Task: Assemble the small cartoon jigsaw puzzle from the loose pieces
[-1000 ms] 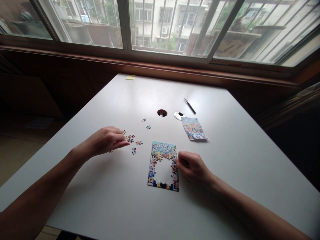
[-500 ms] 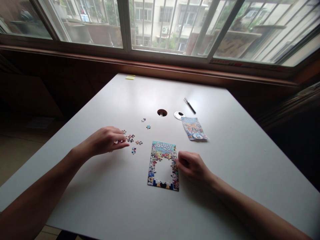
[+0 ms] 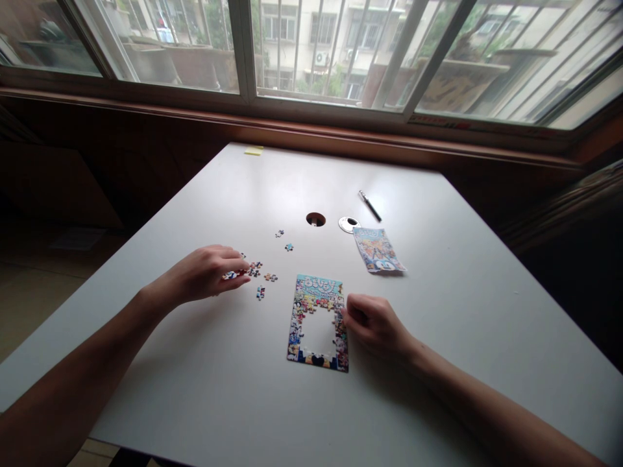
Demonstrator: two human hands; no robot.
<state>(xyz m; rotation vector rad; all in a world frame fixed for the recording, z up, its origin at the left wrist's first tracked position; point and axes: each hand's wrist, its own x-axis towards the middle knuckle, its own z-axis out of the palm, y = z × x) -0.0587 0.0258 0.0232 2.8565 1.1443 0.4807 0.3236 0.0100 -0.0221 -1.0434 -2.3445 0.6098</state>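
The puzzle (image 3: 318, 285) lies flat near centre, middle unfilled; the right hand (image 3: 377, 324), curled closed, meets its right edge, probably steadying it. At left, the left hand (image 3: 209, 272) arches over loose pieces (image 3: 254, 268); I cannot tell whether it grips one. Farther right, a picture sheet (image 3: 377, 250) lies face up, likely for viewing. Puzzle heading: apparently "Bluey"; smaller print illegible.
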